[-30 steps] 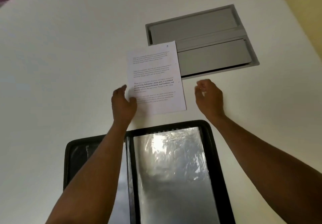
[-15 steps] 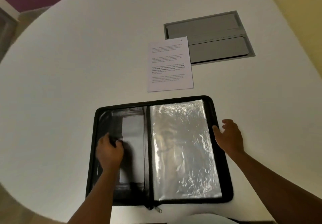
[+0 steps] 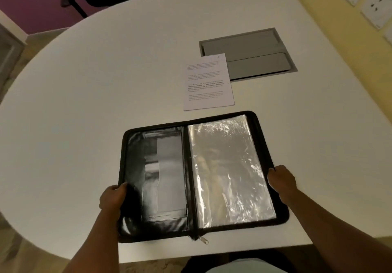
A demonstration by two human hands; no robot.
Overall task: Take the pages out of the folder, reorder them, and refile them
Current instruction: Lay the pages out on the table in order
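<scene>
With each hand's grip, left hand [image 3: 112, 198] and right hand [image 3: 281, 180], clamped on the open folder [image 3: 191, 179], looks like refiling time: next grab the page [image 3: 209, 81] off the bench [image 3: 106, 81].

left side: wide stretch of bare table [image 3: 89, 107] left of the folder [image 3: 262, 143], nothing lying there
far side: page [image 3: 209, 82] lies flat just beyond the folder, thin gap between them
behind page: grey hatch [image 3: 254, 45] set flush in the table, page corner overlaps it
right side: open strip of table between folder and wall
folder edges: left hand [image 3: 112, 197] and right hand [image 3: 281, 180] each grip a side
near edge: folder almost at the table edge
</scene>
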